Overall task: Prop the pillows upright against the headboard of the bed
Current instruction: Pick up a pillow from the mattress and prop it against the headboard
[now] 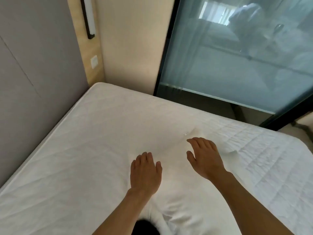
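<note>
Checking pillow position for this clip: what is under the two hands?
A white pillow lying flat on the bed sits under the left hand and right hand. What the pillow covers cannot be seen.

A long wall light [88, 17] in a dark frame hangs on a pale wood panel [92, 65] at about eleven o'clock. Just below it on the same panel sits a white wall switch [94, 61]. A plain cream wall [132, 48] fills twelve o'clock. From one to three o'clock runs a dark-framed glass partition [237, 61], bluish and reflective; the blurred shapes in it may be a room's reflection. A sliver of pale floor [303, 129] shows at three o'clock.
</note>
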